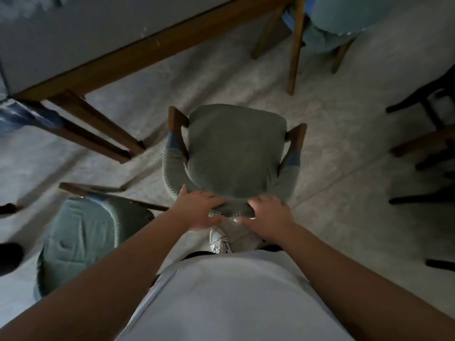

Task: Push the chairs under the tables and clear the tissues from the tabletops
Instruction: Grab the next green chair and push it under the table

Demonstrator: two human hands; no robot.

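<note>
A grey-green padded chair (234,148) with wooden arms stands on the floor in front of me, its seat facing the table (81,40) at the upper left. My left hand (199,210) grips the top of the chair's backrest, fingers over the front and thumb behind. My right hand (266,215) grips the same backrest just to the right. The chair stands clear of the table's wooden edge (152,50), not under it. No tissue shows on the visible part of the tabletop.
A second green chair (81,242) stands close at my left. A light-blue chair (337,23) sits at the upper right by the table's end. Dark chair legs (428,153) stand at the right. My white shoe (219,242) is behind the chair.
</note>
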